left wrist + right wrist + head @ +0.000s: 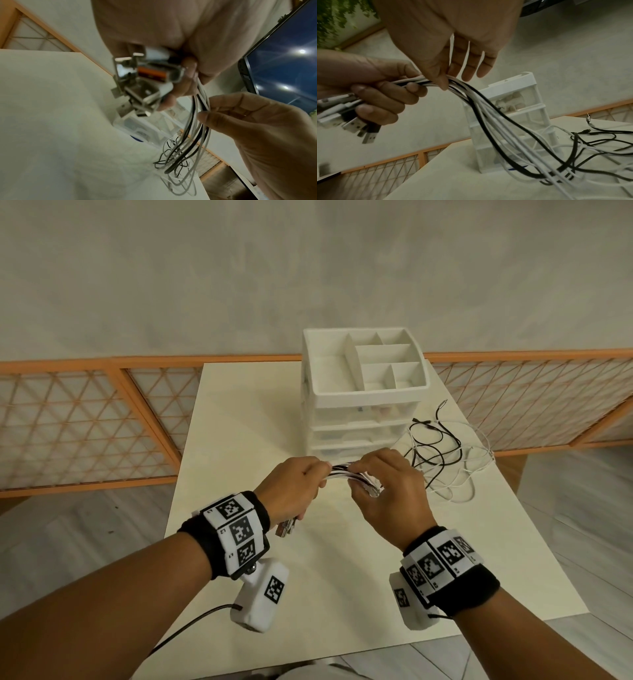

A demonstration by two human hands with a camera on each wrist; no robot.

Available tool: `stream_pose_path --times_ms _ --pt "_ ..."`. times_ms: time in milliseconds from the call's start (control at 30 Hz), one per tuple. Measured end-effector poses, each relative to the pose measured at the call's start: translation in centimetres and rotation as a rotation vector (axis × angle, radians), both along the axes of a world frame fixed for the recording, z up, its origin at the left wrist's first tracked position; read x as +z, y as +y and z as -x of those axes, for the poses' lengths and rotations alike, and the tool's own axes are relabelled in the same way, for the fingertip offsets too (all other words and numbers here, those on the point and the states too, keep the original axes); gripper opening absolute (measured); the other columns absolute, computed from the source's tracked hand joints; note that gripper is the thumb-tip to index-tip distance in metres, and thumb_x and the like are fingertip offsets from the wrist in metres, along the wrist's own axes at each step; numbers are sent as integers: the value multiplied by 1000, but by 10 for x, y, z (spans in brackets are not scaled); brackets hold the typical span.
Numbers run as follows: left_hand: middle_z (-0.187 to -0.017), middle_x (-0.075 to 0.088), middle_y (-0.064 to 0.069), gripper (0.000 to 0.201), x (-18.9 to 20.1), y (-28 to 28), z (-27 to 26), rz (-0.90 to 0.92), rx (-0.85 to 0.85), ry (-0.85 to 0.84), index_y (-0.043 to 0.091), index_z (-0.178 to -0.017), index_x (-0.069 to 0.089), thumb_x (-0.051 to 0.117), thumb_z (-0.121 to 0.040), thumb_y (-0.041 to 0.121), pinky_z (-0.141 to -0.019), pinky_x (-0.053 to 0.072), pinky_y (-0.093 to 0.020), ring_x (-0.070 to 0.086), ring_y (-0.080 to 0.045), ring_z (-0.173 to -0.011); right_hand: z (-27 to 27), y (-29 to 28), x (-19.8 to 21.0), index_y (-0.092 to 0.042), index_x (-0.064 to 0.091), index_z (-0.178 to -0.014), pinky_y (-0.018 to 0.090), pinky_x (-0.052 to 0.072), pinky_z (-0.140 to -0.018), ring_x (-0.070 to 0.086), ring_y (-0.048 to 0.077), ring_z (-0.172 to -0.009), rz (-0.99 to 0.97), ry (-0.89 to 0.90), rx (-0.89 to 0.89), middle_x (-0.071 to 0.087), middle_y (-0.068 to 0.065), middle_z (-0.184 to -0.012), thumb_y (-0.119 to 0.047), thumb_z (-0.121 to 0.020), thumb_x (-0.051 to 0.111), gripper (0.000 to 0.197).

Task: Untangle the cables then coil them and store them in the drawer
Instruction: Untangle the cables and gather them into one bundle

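Head view: my left hand [291, 484] grips the cables [342, 470]; my right hand [387, 487] pinches them just beside it. Left wrist: plugs [145, 81] bunch below my fist. Right wrist: limp, light strands trail toward the drawers [522, 108]; best held near the plugs.

You can read no words, brands or numbers here. The black-and-white square markers on your left wristband [236, 531] and right wristband [442, 563] carry tiny print beside them, too small to make out.
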State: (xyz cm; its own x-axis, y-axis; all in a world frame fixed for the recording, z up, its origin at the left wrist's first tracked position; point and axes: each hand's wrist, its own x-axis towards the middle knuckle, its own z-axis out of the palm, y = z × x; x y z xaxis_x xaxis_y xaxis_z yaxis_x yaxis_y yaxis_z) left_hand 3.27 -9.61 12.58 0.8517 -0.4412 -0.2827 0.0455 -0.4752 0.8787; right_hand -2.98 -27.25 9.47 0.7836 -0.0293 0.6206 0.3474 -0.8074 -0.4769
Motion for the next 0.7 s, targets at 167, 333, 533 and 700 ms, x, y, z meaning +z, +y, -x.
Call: stream_pose_path --times_ms 167,333,533,700 --pt "-49 42 10 33 -5 1 -3 33 106 -11 13 -73 47 43 -101 31 -54 38 -32 38 -17 -39 3 4 -3 -8 76 -85 28 52 -60 63 16 -67 -70 -3 24 68 2 -85 4 -74 77 17" --pt "-52 45 9 41 1 -1 2 4 0 -15 14 -78 54 45 -102 46 -50 39 -27 41 -17 -41 -1 4 -4 -11 71 -90 36 53 -63 59 14 -71 -28 86 17 64 -2 -84 -6 -77 74 14" --pt "-43 41 12 46 5 -1 2 5 -37 50 9 -87 59 40 -104 47 -50 40 -27 38 -13 -40 -3 8 4 -10 75 -90 37 53 -68 61 20 -79 1 -20 57 63 0 -86 -3 -77 76 15" --pt "-53 44 4 45 3 -1 1 -34 -1 -31 7 -81 54 42 -104 43 -48 37 -25 42 -17 -39 0 14 8 -12 72 -81 32 47 -70 56 18 -73 11 -26 105 63 -2 -77 -8 -75 72 8"
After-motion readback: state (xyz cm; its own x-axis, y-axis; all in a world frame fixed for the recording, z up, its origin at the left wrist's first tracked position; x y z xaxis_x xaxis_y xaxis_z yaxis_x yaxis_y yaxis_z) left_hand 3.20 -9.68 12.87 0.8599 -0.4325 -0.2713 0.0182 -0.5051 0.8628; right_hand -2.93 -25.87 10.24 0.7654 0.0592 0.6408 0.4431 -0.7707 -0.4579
